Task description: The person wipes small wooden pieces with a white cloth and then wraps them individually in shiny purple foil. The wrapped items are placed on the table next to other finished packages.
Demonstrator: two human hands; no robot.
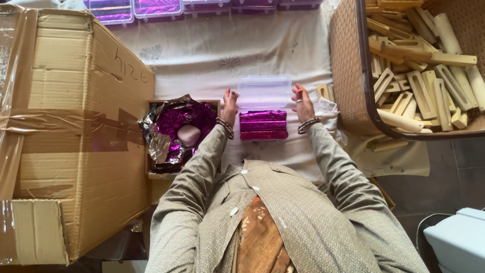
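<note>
Fingers (230, 96) beside clear box (263, 92) on white cloth (212, 55)

A cardboard box (65, 131) walls off the left and a basket (348, 65) the right; between them, bare cloth (212, 50) lies open beyond the clear case (264, 92).
</note>
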